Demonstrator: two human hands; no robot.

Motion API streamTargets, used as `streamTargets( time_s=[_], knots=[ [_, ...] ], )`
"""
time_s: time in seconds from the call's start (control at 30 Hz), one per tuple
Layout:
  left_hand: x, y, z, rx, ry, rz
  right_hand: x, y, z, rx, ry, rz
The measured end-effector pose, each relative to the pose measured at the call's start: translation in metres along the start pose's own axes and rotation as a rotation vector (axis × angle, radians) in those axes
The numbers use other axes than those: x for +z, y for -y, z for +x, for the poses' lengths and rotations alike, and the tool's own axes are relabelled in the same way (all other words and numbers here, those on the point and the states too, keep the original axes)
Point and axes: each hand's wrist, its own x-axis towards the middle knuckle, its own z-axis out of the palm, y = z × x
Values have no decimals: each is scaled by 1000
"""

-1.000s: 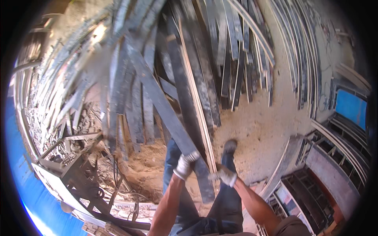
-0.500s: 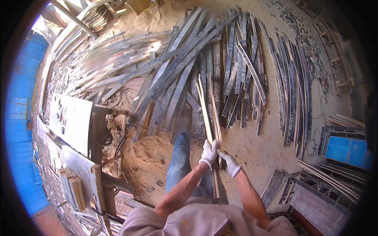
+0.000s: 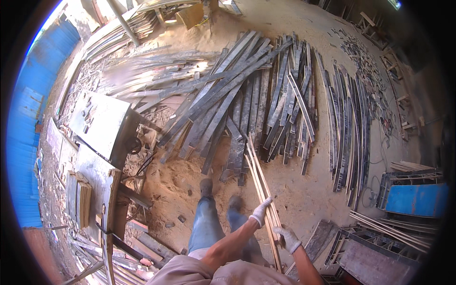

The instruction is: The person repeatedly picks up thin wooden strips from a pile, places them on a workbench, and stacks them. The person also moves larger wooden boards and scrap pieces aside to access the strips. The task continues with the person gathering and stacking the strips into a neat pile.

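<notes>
Several thin pale wooden strips (image 3: 262, 192) were held as one bundle in both gloved hands, slanting up and away from the person's body toward the heap of dark planks (image 3: 247, 102) on the sandy floor (image 3: 304, 190). The left hand (image 3: 260, 212) was clenched round the bundle nearer that heap, and the right hand (image 3: 288, 237) grasped it further back, close to the near end. Judging by their slimness, the strips were probably light but whippy, apt to sag, slide against each other and splinter. Holding them in two grips set apart, closer to the middle, looked the steadier way. A grey saw desk (image 3: 102, 123) stood left of the heap.
</notes>
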Motion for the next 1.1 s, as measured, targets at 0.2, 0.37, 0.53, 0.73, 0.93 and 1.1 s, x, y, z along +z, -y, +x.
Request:
streamTargets(
  time_s=[0.2,0.37,0.53,0.73,0.93,1.1],
  knots=[
    [42,-21,-62,471,175,37,-12,-4,-33,-312,172,-112],
    [75,-122,-196,1008,219,200,73,69,-46,-500,462,-216],
    [18,-190,-339,1430,91,281,211,119,-58,-549,678,-402],
    [-115,-216,-449,1545,160,-43,367,116,-67,-460,819,-716],
    [-244,-217,-487,1593,19,-517,499,85,-30,-417,1022,-1065],
    [-325,-217,-455,1656,-281,-918,599,74,5,-153,1184,-1350]
  ],
)
